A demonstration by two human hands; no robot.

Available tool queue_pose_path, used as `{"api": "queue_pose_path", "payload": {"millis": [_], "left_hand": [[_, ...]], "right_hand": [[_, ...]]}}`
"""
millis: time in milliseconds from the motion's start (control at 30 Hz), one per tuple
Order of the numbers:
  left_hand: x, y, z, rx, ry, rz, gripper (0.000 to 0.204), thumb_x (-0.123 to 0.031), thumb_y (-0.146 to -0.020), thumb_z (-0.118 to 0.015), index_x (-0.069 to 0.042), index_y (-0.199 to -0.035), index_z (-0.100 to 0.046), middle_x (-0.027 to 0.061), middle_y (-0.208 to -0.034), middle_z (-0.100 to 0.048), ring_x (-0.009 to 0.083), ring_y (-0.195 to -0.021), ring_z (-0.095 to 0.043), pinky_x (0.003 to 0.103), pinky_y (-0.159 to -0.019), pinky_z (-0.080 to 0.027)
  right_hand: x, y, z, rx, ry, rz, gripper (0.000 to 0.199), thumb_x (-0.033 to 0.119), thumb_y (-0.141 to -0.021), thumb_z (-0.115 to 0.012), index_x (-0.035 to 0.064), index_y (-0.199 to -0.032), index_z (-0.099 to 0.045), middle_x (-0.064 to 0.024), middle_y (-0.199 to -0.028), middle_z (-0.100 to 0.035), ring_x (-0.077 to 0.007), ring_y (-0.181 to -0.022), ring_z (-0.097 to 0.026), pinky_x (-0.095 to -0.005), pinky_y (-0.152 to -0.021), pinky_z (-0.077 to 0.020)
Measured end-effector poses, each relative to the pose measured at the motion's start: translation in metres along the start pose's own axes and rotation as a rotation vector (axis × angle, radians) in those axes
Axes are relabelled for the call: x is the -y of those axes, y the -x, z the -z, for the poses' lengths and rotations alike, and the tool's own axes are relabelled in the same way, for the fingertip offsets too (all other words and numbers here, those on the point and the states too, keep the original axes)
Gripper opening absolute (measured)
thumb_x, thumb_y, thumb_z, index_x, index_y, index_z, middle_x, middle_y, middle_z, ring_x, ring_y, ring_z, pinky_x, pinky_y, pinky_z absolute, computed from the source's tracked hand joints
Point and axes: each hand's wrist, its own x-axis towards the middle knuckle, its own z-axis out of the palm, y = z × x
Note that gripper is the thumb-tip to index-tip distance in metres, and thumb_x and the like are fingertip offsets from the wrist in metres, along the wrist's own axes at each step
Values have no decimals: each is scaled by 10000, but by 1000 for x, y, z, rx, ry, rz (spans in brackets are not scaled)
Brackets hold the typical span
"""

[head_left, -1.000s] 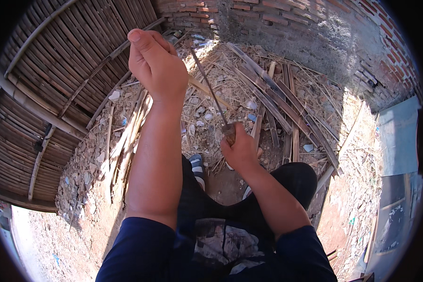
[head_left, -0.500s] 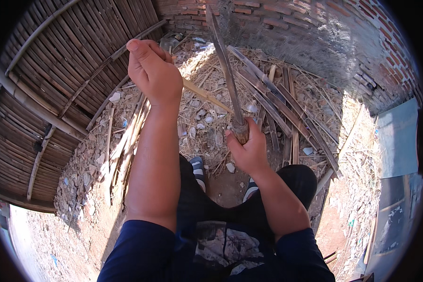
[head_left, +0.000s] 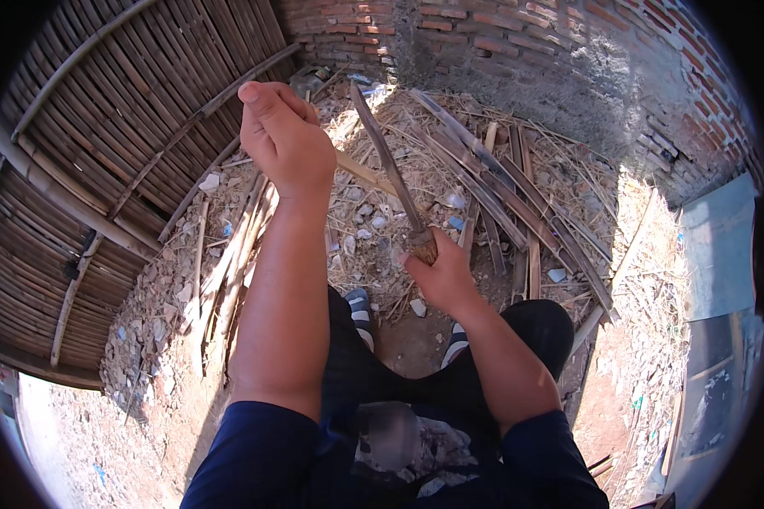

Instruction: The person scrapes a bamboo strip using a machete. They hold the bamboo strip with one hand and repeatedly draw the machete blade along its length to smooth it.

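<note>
Machete [head_left: 388, 161], long and dark-bladed, slants up and leftward over the littered ground, its wooden handle [head_left: 423, 247] clamped in the person's right hand [head_left: 446, 271]. Left of it, the left hand [head_left: 287, 146] is raised and curled into a fist, thumb uppermost, seemingly clamped on a pale bamboo strip [head_left: 363, 172] that emerges beside the wrist and slopes down rightward to the blade. The hands are well apart, with the strip and the blade between them.

The step in hand looks like working the blade along or against this strip; a further stroke would call for a firm left grip, the fingers clear of the edge, and a controlled angle from the right wrist.

Below and beyond lies rubble [head_left: 361, 227] mixed with dry straw. Dark split-bamboo slats [head_left: 530, 204] lie heaped to the right, and a bundle of paler strips [head_left: 236, 270] lies to the left, partly behind the forearm. A slatted bamboo wall [head_left: 165, 93] rises on the left, a brick wall [head_left: 492, 38] ahead.

The strip's upper end and the fingers' inner grip are hidden by the fist. Whether blade and strip touch or merely overlap in view is hard to tell. Which way the cutting edge faces is unclear.
</note>
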Motion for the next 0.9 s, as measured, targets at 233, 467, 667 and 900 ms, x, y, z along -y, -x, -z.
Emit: {"api": "queue_pose_path", "payload": {"millis": [233, 467, 667, 900], "left_hand": [[5, -4, -4, -19, -32, -10, 557, -522, -1051, -351, -69, -745, -457, -7, -601, -392, 81, -491, -357, 264, -451, -277], [9, -16, 22, -37, 7, 22, 574, -562, -1032, -373, -69, -748, -454, -7, -606, -382, 81, -495, -328, 261, -459, -265], [8, -8, 17, -47, -34, 17, 558, -548, -1040, -359, -75, -760, -456, -10, -605, -392, 86, -493, -353, 263, -463, -286], [9, -9, 14, -26, -10, -9, 565, -547, -1042, -351, -75, -751, -457, -8, -598, -383, 85, -493, -368, 261, -460, -293]], "right_hand": [[-27, 10, -28, -125, 256, -28, 402, 158, -825, -669, -60, -1138, -542, -251, -879, -677, -433, -843, -676, -469, -753, -524], [-46, -10, -24, 144, 54, -170, 490, 239, -815, -730, -79, -1143, -552, -236, -871, -679, -389, -814, -679, -428, -725, -524], [-44, -16, 3, 200, -36, -282, 480, 337, -867, -741, -50, -1111, -599, -163, -876, -678, -244, -797, -663, -358, -701, -501], [-21, -15, 14, 258, -413, -515, 256, 305, -913, -699, 89, -966, -572, 17, -678, -508, -84, -496, -473, -293, -535, -436]]}}
